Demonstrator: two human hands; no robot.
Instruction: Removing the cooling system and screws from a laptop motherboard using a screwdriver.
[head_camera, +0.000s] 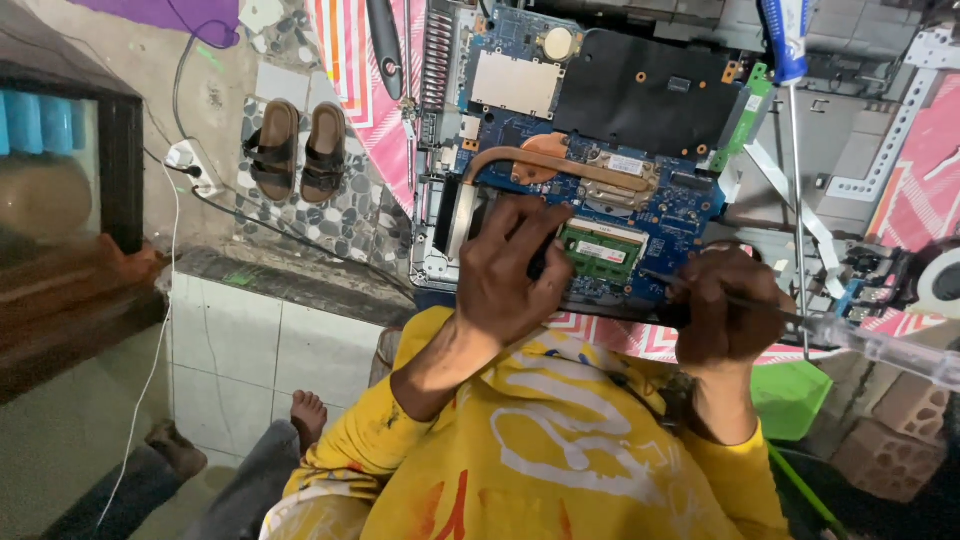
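Far left, down on the pebbled floor, a pair of brown sandals sits beside a white power strip, well apart from the work.

Next comes the opened laptop on the bench, its blue motherboard bare, with a copper heat pipe running across it. The left hand lies flat-fingered on the board's lower left edge, fingers curled down and pressing, holding nothing that can be made out. Just beside its fingertips, to the right, lies the green memory module, seated in its slot, its long axis running left to right across the board.

Right of the module, the right hand is closed around a screwdriver with a clear handle; the thin shaft points leftward and slightly up, its tip near the module's right end (whether it touches cannot be told). So the module lies between the two hands, with the left one nearer.

Further right, a second screwdriver with a blue handle rests upright-looking on the laptop chassis, and a round fan lies at the frame's edge.
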